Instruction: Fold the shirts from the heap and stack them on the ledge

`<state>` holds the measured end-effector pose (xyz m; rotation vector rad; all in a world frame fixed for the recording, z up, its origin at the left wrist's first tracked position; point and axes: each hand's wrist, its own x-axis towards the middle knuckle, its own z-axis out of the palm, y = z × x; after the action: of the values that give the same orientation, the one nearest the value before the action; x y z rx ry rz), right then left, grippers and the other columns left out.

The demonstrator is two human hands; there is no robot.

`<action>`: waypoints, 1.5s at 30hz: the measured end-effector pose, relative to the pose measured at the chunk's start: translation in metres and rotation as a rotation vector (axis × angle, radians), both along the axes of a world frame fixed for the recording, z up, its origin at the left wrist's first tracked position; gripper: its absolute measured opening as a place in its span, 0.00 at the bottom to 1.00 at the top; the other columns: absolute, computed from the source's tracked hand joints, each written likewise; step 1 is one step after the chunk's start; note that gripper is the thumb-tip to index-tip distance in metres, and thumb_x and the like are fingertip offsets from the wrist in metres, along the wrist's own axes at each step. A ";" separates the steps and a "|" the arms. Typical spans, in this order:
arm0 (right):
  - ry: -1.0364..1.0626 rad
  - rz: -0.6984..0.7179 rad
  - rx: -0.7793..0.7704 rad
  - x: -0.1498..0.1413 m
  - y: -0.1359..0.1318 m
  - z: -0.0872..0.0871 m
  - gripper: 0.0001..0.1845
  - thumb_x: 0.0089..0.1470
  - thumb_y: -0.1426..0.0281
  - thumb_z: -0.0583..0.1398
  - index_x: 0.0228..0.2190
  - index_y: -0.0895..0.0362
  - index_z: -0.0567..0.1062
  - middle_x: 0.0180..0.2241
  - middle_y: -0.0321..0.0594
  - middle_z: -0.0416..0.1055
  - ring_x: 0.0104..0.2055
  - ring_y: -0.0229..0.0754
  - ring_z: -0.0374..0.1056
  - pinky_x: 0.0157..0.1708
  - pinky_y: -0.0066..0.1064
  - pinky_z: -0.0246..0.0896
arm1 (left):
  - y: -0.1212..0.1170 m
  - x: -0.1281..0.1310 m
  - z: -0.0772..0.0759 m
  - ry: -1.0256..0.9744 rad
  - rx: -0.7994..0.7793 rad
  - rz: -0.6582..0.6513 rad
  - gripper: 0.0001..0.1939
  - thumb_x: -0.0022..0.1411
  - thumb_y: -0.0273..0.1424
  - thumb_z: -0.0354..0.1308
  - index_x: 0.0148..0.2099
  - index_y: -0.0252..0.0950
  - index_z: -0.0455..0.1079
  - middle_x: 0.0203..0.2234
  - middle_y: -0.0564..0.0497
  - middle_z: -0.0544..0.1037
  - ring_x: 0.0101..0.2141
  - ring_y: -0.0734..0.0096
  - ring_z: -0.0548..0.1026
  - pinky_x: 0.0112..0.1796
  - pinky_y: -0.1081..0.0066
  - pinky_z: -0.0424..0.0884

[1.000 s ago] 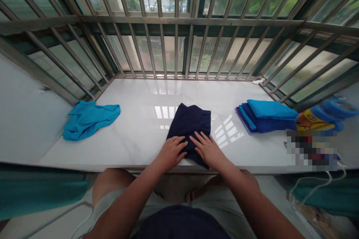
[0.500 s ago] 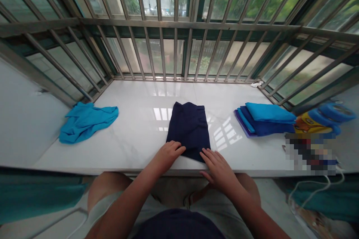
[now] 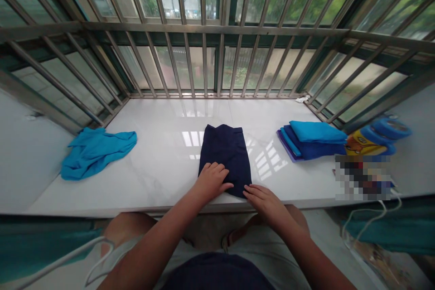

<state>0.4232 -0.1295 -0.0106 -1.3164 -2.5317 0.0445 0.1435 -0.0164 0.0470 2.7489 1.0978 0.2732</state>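
Note:
A navy folded garment (image 3: 224,152), seemingly shorts with a waistband at the far end, lies flat on the white marble-look sill (image 3: 159,167) in front of me. My left hand (image 3: 213,182) rests on its near left part, palm down, fingers stretched out and thumb apart. At the near right corner, my right hand (image 3: 265,200) touches the cloth's edge with extended fingertips. Neither hand grips the fabric. The cloth beneath my left palm is hidden.
A crumpled turquoise cloth (image 3: 97,152) lies at the left. On the right sits a stack of folded blue and purple clothes (image 3: 314,140), beside a blue and yellow bottle (image 3: 377,138) and a blurred-out item (image 3: 362,179) with white cables (image 3: 367,222). Metal window bars (image 3: 217,31) stand behind.
My left hand has slid slightly farther onto the navy garment. My right hand stays at the near right corner. The whole view has shifted a little.

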 end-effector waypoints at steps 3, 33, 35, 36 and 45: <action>0.077 -0.043 -0.064 -0.007 0.003 0.011 0.18 0.70 0.73 0.59 0.56 0.52 0.82 0.59 0.45 0.80 0.60 0.49 0.76 0.61 0.43 0.72 | 0.009 0.005 -0.006 0.010 -0.015 -0.019 0.14 0.68 0.39 0.70 0.51 0.38 0.77 0.47 0.43 0.80 0.49 0.51 0.76 0.48 0.57 0.71; -0.053 -0.906 -0.504 -0.060 0.054 0.055 0.17 0.73 0.62 0.54 0.44 0.57 0.79 0.42 0.51 0.83 0.45 0.49 0.80 0.39 0.33 0.60 | 0.022 -0.035 -0.031 -0.321 -0.220 0.003 0.13 0.66 0.23 0.64 0.51 0.39 0.75 0.46 0.47 0.81 0.49 0.57 0.77 0.53 0.58 0.74; -0.052 -0.903 -0.479 -0.061 0.053 0.055 0.16 0.73 0.63 0.53 0.44 0.57 0.79 0.42 0.52 0.83 0.44 0.49 0.80 0.38 0.34 0.61 | 0.021 -0.038 -0.030 -0.300 -0.198 -0.037 0.12 0.66 0.27 0.67 0.51 0.39 0.75 0.48 0.45 0.81 0.49 0.56 0.77 0.53 0.57 0.74; -0.053 -0.906 -0.471 -0.062 0.053 0.054 0.16 0.73 0.63 0.53 0.44 0.57 0.79 0.42 0.52 0.83 0.43 0.50 0.80 0.38 0.34 0.61 | 0.020 -0.040 -0.029 -0.293 -0.186 -0.061 0.12 0.67 0.29 0.68 0.52 0.39 0.75 0.49 0.45 0.81 0.49 0.55 0.76 0.53 0.56 0.75; -0.088 -0.927 -0.412 -0.066 0.050 0.053 0.13 0.73 0.64 0.54 0.44 0.57 0.77 0.42 0.51 0.81 0.42 0.49 0.78 0.38 0.34 0.61 | 0.015 -0.052 -0.028 -0.270 -0.128 -0.025 0.12 0.66 0.21 0.64 0.49 0.39 0.76 0.45 0.45 0.82 0.48 0.56 0.77 0.52 0.58 0.75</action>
<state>0.3569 -0.0792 0.0423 -2.5590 -1.7758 0.3255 0.0920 -0.0010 0.0189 2.5198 0.9729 0.5325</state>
